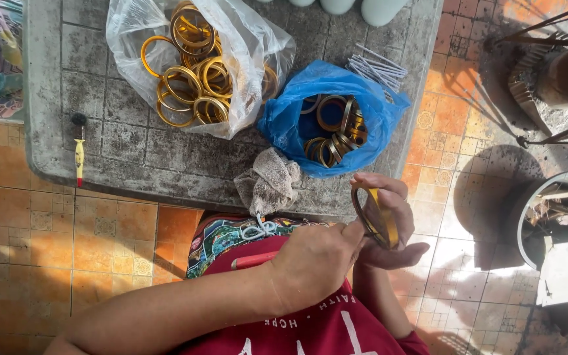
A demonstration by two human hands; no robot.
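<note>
A single head-worn camera looked almost straight down from above the person's lap, close to the hands. It faced the grey tiled table (133,144), which filled the upper frame, with orange floor tiles (47,243) below and to either side of it.

A grey tiled table (133,141) holds a clear bag of gold rings (198,66), a blue bag of rings (330,118), a rag (269,184), thin sticks (376,68) and a small yellow tool (79,158).

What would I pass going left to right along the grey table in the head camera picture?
Yellow-handled tool → clear bag of gold rings → crumpled beige rag → blue bag of rings → bundle of thin grey rods.
</note>
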